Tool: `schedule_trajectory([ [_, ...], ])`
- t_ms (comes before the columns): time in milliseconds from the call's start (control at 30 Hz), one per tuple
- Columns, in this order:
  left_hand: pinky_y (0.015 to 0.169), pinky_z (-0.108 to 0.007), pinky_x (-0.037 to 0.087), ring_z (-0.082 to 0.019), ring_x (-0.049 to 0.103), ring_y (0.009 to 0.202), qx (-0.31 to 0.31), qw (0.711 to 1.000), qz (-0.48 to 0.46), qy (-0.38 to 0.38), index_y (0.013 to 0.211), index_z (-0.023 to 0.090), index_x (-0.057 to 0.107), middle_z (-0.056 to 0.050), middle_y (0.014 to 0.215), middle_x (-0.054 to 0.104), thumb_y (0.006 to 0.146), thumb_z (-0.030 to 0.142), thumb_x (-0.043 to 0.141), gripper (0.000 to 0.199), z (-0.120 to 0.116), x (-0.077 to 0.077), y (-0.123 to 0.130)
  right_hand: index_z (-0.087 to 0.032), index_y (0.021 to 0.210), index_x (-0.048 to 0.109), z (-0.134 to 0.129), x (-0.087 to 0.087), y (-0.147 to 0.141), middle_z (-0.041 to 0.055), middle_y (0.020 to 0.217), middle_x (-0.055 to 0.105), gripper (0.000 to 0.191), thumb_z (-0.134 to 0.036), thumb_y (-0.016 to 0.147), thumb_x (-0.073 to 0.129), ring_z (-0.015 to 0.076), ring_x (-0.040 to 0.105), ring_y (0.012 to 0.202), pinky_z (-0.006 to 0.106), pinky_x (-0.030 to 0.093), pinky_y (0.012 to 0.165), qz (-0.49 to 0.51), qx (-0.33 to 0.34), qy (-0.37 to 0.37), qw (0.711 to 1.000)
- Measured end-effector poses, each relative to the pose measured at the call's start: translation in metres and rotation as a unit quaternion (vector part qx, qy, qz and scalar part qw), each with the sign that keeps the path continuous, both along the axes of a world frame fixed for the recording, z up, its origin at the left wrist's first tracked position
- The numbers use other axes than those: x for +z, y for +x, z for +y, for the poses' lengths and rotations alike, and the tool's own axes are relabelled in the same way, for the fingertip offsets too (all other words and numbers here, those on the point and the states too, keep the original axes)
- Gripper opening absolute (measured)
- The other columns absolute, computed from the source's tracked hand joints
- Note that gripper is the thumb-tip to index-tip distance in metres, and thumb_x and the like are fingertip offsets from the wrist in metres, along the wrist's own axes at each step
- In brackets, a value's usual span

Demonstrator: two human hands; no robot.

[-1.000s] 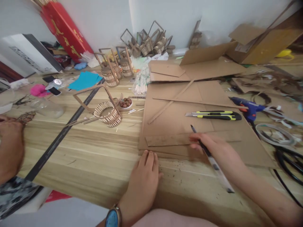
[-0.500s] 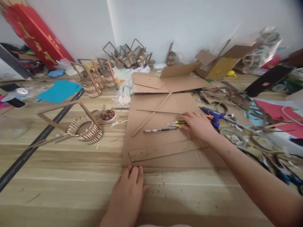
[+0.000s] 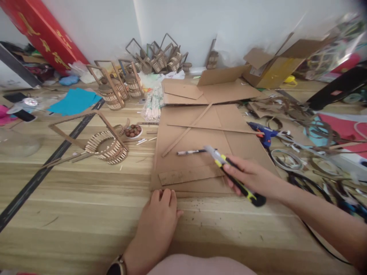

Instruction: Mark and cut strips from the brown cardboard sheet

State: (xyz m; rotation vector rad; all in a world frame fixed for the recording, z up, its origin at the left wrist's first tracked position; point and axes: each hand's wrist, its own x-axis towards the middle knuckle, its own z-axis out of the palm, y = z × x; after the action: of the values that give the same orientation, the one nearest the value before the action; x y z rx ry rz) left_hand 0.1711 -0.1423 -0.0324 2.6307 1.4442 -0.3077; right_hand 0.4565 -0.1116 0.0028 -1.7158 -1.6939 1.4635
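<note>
My right hand is closed around a yellow and black utility knife, held above the cardboard sheet with its blade pointing up and left. Close to the knife's tip lies a black pen. A wide cardboard strip rests on the sheet below the pen, and two thin strips, a slanting one and a flatter one, cross farther back. At the sheet's near edge, my left hand lies palm down, its fingertips on the cardboard and nothing visible in it.
To the left stand a small slatted basket with a tall handle and a white bowl of brown nuts. A blue glue gun sits on the right among cardboard strips and cables. More small baskets and an open box line the wall.
My right hand has picked the knife up off the cardboard and brought it nearer to me. My left hand stays at the sheet's near edge. The view has shifted slightly.
</note>
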Motion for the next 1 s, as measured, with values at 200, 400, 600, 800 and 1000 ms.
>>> schedule_trajectory([
  [200,0.085,-0.043,0.062,-0.031,0.064,0.107,0.036,0.998,0.000,-0.045,0.134,0.009,0.063,-0.016,0.116,0.068,0.093,0.022,0.069,0.044,0.000,0.012,0.005,-0.025,0.102,0.046,-0.039,-0.018,-0.038,-0.0039,0.079,0.060,0.042,-0.048,0.079,0.073,0.0111,0.057,0.060,0.028,0.053,0.056,0.275,-0.127,-0.250,0.920],
  [400,0.087,-0.044,0.062,-0.032,0.063,0.108,0.031,0.999,-0.007,-0.034,0.137,0.006,0.060,-0.016,0.118,0.068,0.091,0.023,0.071,0.050,-0.003,0.006,0.003,-0.025,0.105,0.048,-0.046,-0.027,-0.043,-0.0040,0.080,0.058,0.039,-0.033,0.075,0.072,0.0080,0.050,0.055,0.021,0.043,0.045,0.356,-0.148,-0.267,0.883],
  [600,0.084,-0.042,0.063,-0.031,0.064,0.107,0.022,0.999,-0.025,-0.007,0.135,0.005,0.061,-0.017,0.114,0.069,0.088,0.023,0.075,0.052,-0.004,-0.001,0.001,-0.025,0.104,0.048,-0.051,-0.028,-0.046,-0.0037,0.082,0.057,0.036,-0.028,0.074,0.069,0.0072,0.049,0.055,0.021,0.041,0.044,0.374,-0.129,-0.286,0.873],
  [800,0.084,-0.042,0.063,-0.032,0.063,0.109,0.023,0.999,-0.026,-0.012,0.137,0.004,0.060,-0.018,0.116,0.068,0.088,0.024,0.075,0.055,-0.005,-0.003,0.001,-0.027,0.119,0.047,-0.056,-0.028,-0.045,-0.0038,0.084,0.055,0.051,-0.024,0.072,0.067,0.0085,0.051,0.059,0.022,0.043,0.047,0.375,-0.115,-0.314,0.864],
  [1000,0.086,-0.042,0.063,-0.032,0.063,0.110,0.023,0.999,-0.024,-0.004,0.137,0.005,0.060,-0.017,0.116,0.069,0.087,0.024,0.076,0.056,-0.006,-0.004,0.001,-0.029,0.133,0.041,-0.062,-0.030,-0.048,-0.0024,0.089,0.056,0.071,-0.017,0.067,0.066,0.0093,0.052,0.062,0.024,0.043,0.051,0.376,-0.131,-0.317,0.861],
])
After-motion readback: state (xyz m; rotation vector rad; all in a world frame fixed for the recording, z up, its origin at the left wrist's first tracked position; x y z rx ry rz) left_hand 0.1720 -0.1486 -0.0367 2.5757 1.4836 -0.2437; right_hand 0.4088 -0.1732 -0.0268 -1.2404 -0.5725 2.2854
